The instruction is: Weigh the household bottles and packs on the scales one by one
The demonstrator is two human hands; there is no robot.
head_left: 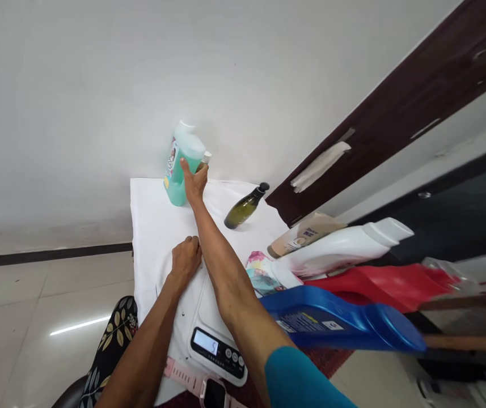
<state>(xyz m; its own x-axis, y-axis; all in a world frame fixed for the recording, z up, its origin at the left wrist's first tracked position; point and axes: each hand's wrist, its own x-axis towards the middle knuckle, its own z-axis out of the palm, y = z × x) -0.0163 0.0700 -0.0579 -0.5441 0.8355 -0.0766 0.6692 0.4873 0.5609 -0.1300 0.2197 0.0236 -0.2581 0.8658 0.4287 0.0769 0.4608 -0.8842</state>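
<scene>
My right hand reaches far across the white-covered table and is wrapped around a small bottle with a pale cap, right next to a tall green-filled bottle at the table's far edge. My left hand rests as a loose fist on the cloth, just beyond a white kitchen scale whose display reads 5. My right forearm passes over the scale's platform.
A dark olive bottle stands right of my hand. Beige, white, red and blue bottles line the right side. A pink-strapped watch lies near the scale. A dark door frame rises at right.
</scene>
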